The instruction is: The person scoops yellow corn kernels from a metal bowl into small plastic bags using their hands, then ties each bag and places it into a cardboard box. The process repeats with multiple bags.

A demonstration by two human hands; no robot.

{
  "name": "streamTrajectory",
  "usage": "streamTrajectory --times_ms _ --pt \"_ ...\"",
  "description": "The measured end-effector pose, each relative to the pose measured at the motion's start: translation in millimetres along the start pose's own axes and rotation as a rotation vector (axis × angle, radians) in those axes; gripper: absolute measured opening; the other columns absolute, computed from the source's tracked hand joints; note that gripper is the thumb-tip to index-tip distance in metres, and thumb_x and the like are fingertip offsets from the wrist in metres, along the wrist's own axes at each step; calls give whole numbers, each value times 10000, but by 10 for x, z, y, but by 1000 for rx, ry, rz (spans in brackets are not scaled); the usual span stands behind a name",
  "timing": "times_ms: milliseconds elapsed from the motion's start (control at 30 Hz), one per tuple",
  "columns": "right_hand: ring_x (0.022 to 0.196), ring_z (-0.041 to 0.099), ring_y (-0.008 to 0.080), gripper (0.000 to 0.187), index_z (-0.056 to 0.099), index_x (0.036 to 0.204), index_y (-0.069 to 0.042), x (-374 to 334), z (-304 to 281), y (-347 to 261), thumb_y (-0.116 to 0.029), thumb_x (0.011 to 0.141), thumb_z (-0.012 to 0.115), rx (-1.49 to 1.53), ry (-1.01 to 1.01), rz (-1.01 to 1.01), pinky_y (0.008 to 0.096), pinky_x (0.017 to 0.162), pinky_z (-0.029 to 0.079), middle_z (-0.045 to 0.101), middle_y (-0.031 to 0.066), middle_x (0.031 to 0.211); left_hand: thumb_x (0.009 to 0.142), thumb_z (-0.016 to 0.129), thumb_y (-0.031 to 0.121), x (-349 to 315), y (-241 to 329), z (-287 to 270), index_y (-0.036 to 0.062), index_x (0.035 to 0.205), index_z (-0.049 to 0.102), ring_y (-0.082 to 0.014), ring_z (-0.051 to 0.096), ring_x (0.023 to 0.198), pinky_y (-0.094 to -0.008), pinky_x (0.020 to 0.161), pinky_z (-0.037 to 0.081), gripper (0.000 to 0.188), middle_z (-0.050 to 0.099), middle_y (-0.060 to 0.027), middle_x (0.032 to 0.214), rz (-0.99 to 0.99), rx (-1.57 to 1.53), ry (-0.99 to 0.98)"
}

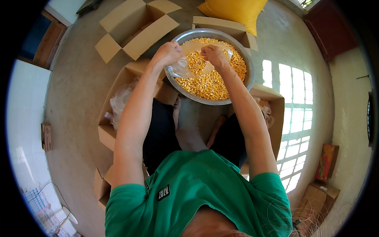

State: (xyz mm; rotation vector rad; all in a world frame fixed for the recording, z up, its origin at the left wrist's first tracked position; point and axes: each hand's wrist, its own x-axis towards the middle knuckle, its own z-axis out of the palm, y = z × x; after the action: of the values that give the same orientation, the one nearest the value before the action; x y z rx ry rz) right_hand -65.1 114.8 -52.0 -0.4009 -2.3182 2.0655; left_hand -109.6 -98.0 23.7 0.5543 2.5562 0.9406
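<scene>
A wide metal basin full of yellow corn kernels stands on the floor in front of my feet. Over the kernels, a clear plastic bag is stretched between my two hands. My left hand is closed on the bag's edge near the basin's left rim. Closed fingers of my right hand pinch the bag's other side, above the middle of the basin. Kernels show in or through the thin plastic; I cannot tell which. My fingertips are partly hidden.
Open cardboard boxes surround the basin: one at the far left, one behind, one beside my left leg with clear plastic bags, and one at my right holding bundled plastic. A yellow sack stands behind. More boxes line the right wall.
</scene>
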Motion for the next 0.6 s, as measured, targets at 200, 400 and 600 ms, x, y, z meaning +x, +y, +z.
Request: streamTrajectory --times_ms 200,400,600 --pt "761 647 150 248 654 917 37 -356 -182 -465 -156 904 500 192 -196 36 260 676 540 666 95 838 787 618 194 37 -67 33 21 932 622 -205 609 757 -325 700 487 226 650 -114 829 62 56 61" --pt "785 655 132 251 677 873 8 -589 -576 -547 -195 887 530 -193 -636 206 245 694 536 681 76 834 762 613 206 4 -54 20 27 901 653 -285 650 808 -356 739 494 230 670 -186 859 12 -23 60" --pt "904 670 306 298 686 931 -33 -328 -943 453 -243 858 487 -1244 -453 -117 410 814 525 690 180 940 768 605 209 71 -23 83 30 890 650 -275 650 801 -351 735 493 221 670 -181 856 63 -3 69"
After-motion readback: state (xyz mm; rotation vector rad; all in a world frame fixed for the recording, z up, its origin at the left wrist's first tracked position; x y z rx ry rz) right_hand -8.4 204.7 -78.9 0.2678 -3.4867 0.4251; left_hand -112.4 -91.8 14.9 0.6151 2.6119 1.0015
